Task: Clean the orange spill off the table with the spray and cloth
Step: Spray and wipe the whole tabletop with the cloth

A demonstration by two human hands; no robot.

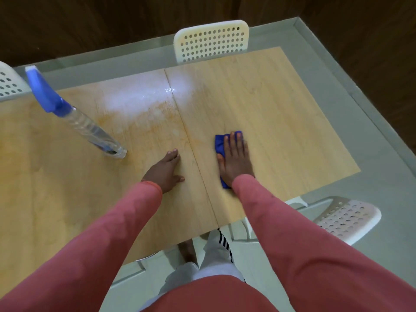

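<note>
A faint orange smear spreads over the light wooden table left of its centre seam, with a wet shiny patch at its far edge. My right hand lies flat with straight fingers on a blue cloth, pressing it to the tabletop just right of the seam. My left hand rests flat on the wood left of the seam, holding nothing. A clear spray bottle with a blue trigger head stands on the table to the left, apart from both hands.
White perforated chairs stand at the far side, the far left and the near right. The table's near edge runs just in front of my legs. Pale green floor surrounds the table.
</note>
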